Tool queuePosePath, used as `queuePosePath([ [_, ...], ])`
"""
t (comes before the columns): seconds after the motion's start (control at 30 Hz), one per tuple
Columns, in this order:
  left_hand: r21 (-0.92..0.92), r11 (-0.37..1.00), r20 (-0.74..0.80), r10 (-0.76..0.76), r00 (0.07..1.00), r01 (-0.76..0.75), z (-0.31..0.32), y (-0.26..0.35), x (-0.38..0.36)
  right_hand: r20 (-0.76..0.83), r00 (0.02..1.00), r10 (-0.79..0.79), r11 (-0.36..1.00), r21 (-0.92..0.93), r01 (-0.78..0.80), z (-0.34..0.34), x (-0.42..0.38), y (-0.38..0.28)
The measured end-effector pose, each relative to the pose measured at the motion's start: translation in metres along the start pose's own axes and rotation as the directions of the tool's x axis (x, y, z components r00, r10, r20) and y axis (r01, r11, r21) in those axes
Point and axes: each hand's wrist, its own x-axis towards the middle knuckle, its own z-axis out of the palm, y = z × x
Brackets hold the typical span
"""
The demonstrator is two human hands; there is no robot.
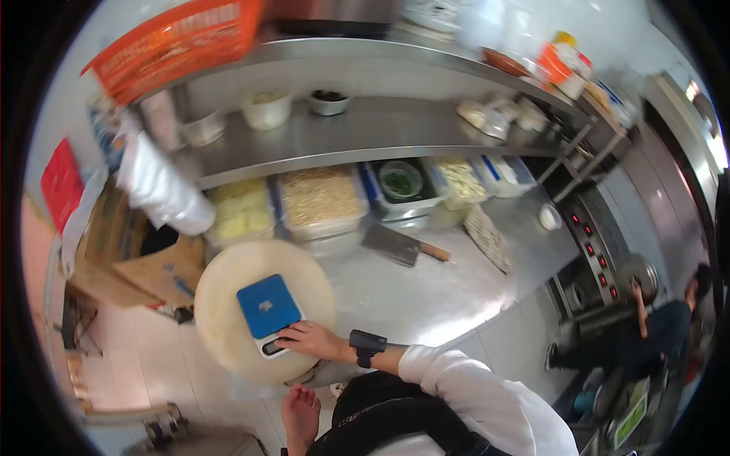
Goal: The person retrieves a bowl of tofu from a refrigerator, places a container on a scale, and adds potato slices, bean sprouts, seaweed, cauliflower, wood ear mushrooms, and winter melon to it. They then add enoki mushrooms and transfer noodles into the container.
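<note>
A kitchen scale [269,308] with a blue top and a white front panel rests on a round, thick cutting board [220,342]. A small pale item [265,306] lies on the blue top; its kind is too small to make out. My right hand [310,340] reaches in from the right, its fingers stretched out over the scale's front panel and touching it near the display. Below the board's front edge, my left hand [301,414] hangs with loosely bent fingers and nothing visible in it. A black band [368,346] circles my right wrist.
A cleaver [391,245] and a folded cloth [487,239] lie on the steel counter [365,292]. Behind them stand tubs of shredded food [323,199] and yellowish pieces [242,210], under a steel shelf [380,129]. Another person [646,334] works at right, holding a round lid.
</note>
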Motion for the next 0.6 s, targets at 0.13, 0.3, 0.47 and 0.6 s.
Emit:
queuePosePath([
  [0.13,0.106,0.988,0.097,-0.126,0.987,0.115,0.021,-0.010,0.012,0.067,0.997,0.028,0.977,0.208,-0.042,-0.026,-0.020,0.011],
  [0.3,0.332,0.922,0.118,-0.251,0.961,0.200,0.051,-0.033,0.033,0.448,0.687,0.572,0.040,0.821,-0.569,-0.100,-0.086,0.031],
  [0.47,0.425,0.881,0.154,-0.298,0.942,0.209,0.098,-0.083,0.051,-0.119,0.803,0.584,0.785,0.332,-0.523,-0.195,-0.246,0.101],
  [0.6,0.484,0.851,0.203,-0.334,0.921,0.202,0.155,-0.153,0.060,-0.114,0.619,0.777,0.622,0.283,-0.730,-0.280,-0.352,0.132],
])
